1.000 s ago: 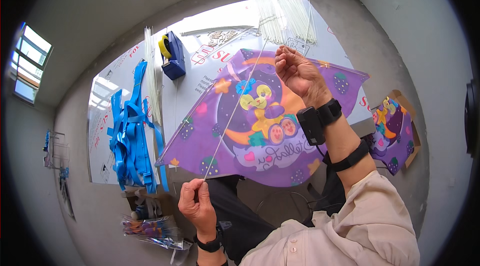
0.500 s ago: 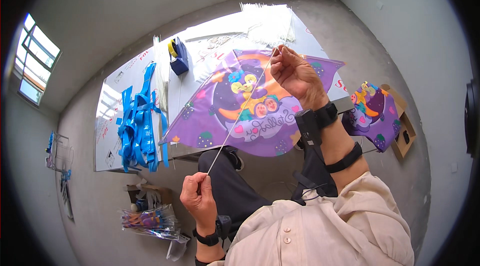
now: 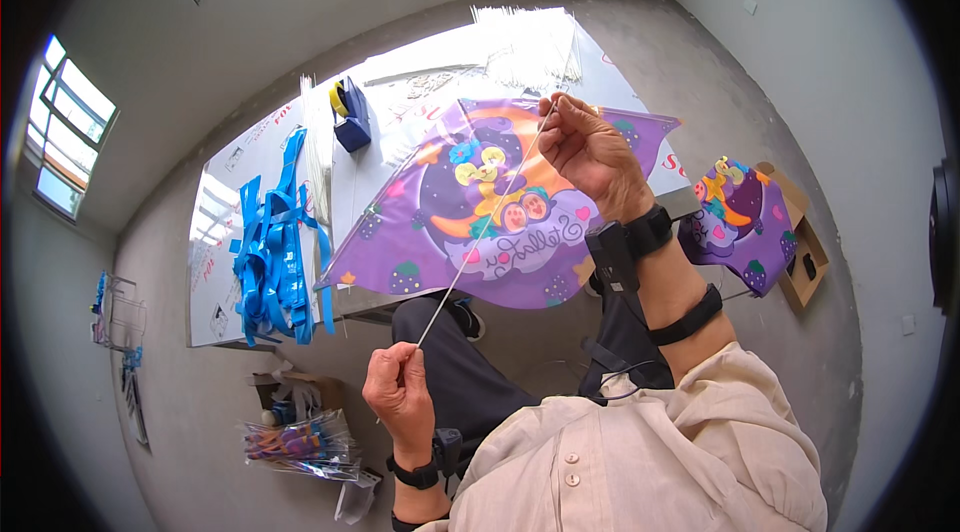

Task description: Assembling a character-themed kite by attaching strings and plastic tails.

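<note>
White tabletop [image 3: 212,310] carries purple printed sheet [image 3: 400,244]; left hand [image 3: 400,398] and right hand [image 3: 592,154], apart, pinch thin rod [image 3: 487,224]. Looks like rod alignment; next move needs steady two-handed control.

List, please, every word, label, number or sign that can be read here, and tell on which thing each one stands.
Purple cloth: mirrored lettering across its lower middle; I describe printed words without copying them.
Tabletop: red letters, partly covered; its dark print is too small to read.
Second purple cloth, at the right: lettering too small to read surely.
</note>
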